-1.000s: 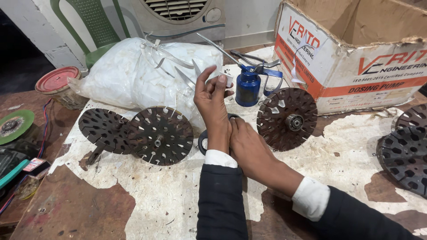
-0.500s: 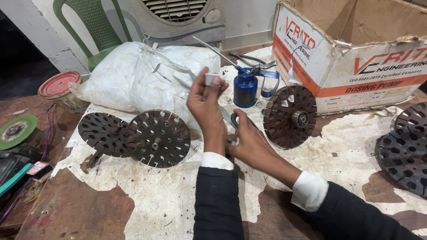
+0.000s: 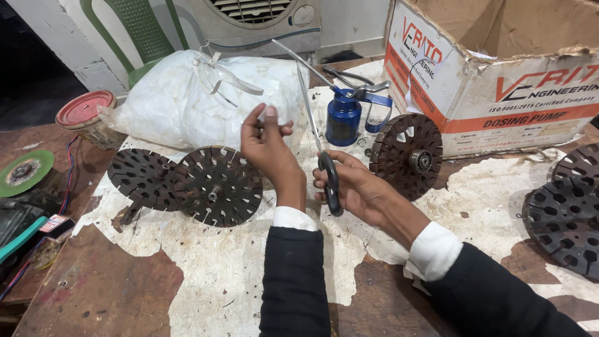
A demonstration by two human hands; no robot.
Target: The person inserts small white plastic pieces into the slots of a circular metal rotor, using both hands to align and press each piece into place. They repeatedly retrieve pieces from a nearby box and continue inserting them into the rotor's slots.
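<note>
My left hand (image 3: 269, 153) is raised over the table and pinches a small white strip (image 3: 269, 115) between thumb and fingertips. Just to its right, my right hand (image 3: 357, 187) grips the black handles of a pair of scissors (image 3: 329, 182); the long metal blades point up and away, close beside the strip. Two dark slotted metal discs (image 3: 218, 185) lie overlapping on the paper-covered table to the left of my hands. A third disc (image 3: 405, 153) leans by the cardboard box.
A blue oil can (image 3: 343, 118) stands behind the scissors. A tied white plastic bag (image 3: 199, 100) lies at the back left, a cardboard box (image 3: 499, 81) at the back right. More discs (image 3: 564, 218) sit at the right edge, a red-lidded tin (image 3: 84, 112) and green disc (image 3: 22, 171) at left.
My right hand has taken the scissors off the table and lifted them, blades up, beside my left hand. My left hand stays raised with the white strip.
</note>
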